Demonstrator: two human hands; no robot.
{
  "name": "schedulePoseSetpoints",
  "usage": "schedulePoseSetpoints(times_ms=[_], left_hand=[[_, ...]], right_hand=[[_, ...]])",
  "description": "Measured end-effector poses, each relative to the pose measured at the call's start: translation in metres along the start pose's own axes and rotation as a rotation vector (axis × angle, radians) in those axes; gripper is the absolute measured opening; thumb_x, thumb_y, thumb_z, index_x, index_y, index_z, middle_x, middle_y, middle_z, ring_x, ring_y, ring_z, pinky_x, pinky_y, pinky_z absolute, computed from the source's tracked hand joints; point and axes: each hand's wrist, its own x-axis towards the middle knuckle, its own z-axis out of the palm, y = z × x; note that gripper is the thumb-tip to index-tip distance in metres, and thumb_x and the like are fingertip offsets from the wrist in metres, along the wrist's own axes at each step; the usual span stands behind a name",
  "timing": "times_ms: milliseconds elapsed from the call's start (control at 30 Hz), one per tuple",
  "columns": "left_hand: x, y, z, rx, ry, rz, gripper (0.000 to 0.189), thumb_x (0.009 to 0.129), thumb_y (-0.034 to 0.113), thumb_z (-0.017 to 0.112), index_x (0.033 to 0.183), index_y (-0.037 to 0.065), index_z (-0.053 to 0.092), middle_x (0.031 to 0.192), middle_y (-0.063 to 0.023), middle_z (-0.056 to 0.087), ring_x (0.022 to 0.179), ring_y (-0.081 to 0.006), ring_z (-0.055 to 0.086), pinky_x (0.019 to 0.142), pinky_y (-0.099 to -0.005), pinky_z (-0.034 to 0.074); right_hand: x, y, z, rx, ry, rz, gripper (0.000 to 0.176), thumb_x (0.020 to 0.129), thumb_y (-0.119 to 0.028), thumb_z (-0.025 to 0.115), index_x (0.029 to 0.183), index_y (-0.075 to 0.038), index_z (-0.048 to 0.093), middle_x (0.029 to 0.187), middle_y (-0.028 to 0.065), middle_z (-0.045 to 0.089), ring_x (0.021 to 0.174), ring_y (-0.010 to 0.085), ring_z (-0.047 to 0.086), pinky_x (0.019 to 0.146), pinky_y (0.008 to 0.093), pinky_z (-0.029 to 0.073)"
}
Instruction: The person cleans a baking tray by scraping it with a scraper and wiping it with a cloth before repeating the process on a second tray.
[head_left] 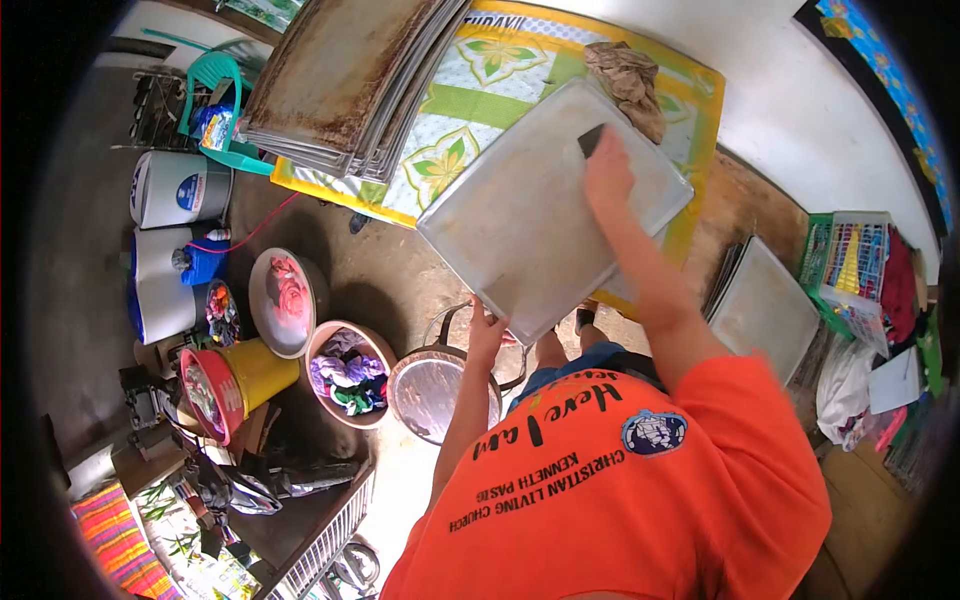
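A grey metal tray (530, 220) lies slanted on a table with a yellow, green and white patterned cloth (500, 95), its near corner jutting over the edge. My right hand (608, 172) presses a small dark scraper-like block (592, 141) on the tray's upper right part. With my left hand (487, 330) I hold the tray's near edge, fingers closed round it. Beside the tray's far right corner sits a crumpled brown cloth or paper (628, 85). A tall stack of rusty trays (340, 80) stands at the table's left.
Tubs of clothes (352, 372) and a round wooden stool (440, 395) are on the floor at left, near a yellow bucket (262, 375) and a green chair (215, 110). More trays (765, 305) lean at right, beside a green crate (822, 260).
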Motion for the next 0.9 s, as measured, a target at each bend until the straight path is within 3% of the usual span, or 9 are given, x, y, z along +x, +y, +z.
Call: schedulePoseSetpoints(times_ms=[133,233,367,467,600,633,767,867,900], left_hand=[[-0.005,-0.001,0.0,0.0,0.027,-0.033,0.089,0.086,0.001,0.053,0.148,0.018,-0.008,0.09,-0.0175,0.064,0.059,-0.0203,0.064,0.052,-0.0325,0.056],[-0.002,0.006,0.002,-0.002,0.023,-0.031,0.09,0.085,0.0,0.053,0.148,0.018,-0.009,0.09,-0.0176,0.064,0.058,-0.0203,0.064,0.051,-0.0323,0.056],[-0.003,0.003,0.001,0.023,0.016,-0.015,0.092,0.084,-0.001,0.053,0.147,0.018,-0.01,0.09,-0.0179,0.064,0.058,-0.0207,0.064,0.051,-0.0328,0.056],[0.0,0.002,0.003,0.037,0.057,-0.031,0.092,0.085,-0.001,0.054,0.147,0.018,-0.012,0.086,-0.0178,0.065,0.056,-0.0198,0.064,0.048,-0.0312,0.055],[0.002,-0.002,0.004,0.032,0.073,-0.047,0.093,0.083,-0.002,0.053,0.147,0.019,-0.012,0.089,-0.0191,0.064,0.057,-0.021,0.064,0.049,-0.0325,0.055],[0.004,-0.005,0.003,0.029,0.07,-0.052,0.093,0.083,-0.002,0.052,0.147,0.019,-0.012,0.091,-0.0195,0.064,0.057,-0.0216,0.064,0.05,-0.0336,0.056],[0.003,-0.001,0.002,0.033,0.049,-0.068,0.092,0.083,-0.002,0.052,0.147,0.019,-0.01,0.09,-0.019,0.064,0.057,-0.0214,0.064,0.049,-0.033,0.056],[0.003,0.005,0.001,0.033,0.032,-0.055,0.091,0.084,-0.001,0.052,0.148,0.019,-0.009,0.087,-0.0183,0.064,0.057,-0.021,0.064,0.048,-0.0323,0.056],[0.001,0.004,0.001,0.025,0.032,-0.055,0.09,0.084,-0.001,0.052,0.148,0.019,-0.008,0.087,-0.0182,0.064,0.057,-0.0212,0.064,0.048,-0.0325,0.056]], right_hand=[[-0.046,-0.042,0.021,-0.076,-0.221,-0.219,0.073,0.079,-0.022,0.067,0.138,-0.005,0.029,0.118,0.0156,0.054,0.102,0.0336,0.058,0.08,0.0483,0.048],[-0.022,-0.022,0.022,-0.08,-0.05,-0.092,0.064,0.082,-0.027,0.062,0.136,-0.008,0.034,0.111,0.0125,0.055,0.1,0.0298,0.059,0.074,0.0463,0.05],[0.036,0.047,-0.045,-0.067,0.047,0.112,0.073,0.077,-0.026,0.07,0.137,-0.009,0.031,0.125,0.0168,0.051,0.101,0.0371,0.059,0.079,0.0475,0.048],[0.053,0.08,-0.06,-0.098,0.046,0.064,0.055,0.081,-0.021,0.064,0.129,-0.006,0.04,0.112,0.0166,0.059,0.094,0.0353,0.062,0.073,0.0488,0.049],[-0.015,0.028,-0.035,-0.055,-0.223,-0.171,0.027,0.094,-0.022,0.041,0.106,-0.001,0.053,0.079,0.0206,0.064,0.079,0.0378,0.063,0.066,0.0472,0.049],[-0.05,0.015,-0.029,0.073,-0.202,-0.361,0.028,0.096,-0.02,0.035,0.098,-0.001,0.056,0.082,0.0212,0.063,0.077,0.0383,0.063,0.064,0.048,0.049],[-0.143,-0.031,-0.019,0.091,-0.598,-0.657,0.028,0.093,-0.018,0.038,0.112,-0.005,0.054,0.089,0.0204,0.064,0.083,0.0379,0.063,0.069,0.044,0.051],[-0.119,0.017,0.012,0.245,0.004,-0.64,0.035,0.091,-0.018,0.041,0.124,-0.01,0.051,0.095,0.0152,0.066,0.08,0.0373,0.064,0.068,0.0427,0.051],[-0.09,0.035,0.001,0.177,0.028,-0.532,0.041,0.09,-0.017,0.044,0.131,-0.013,0.048,0.098,0.0131,0.067,0.077,0.037,0.064,0.066,0.0451,0.05]])
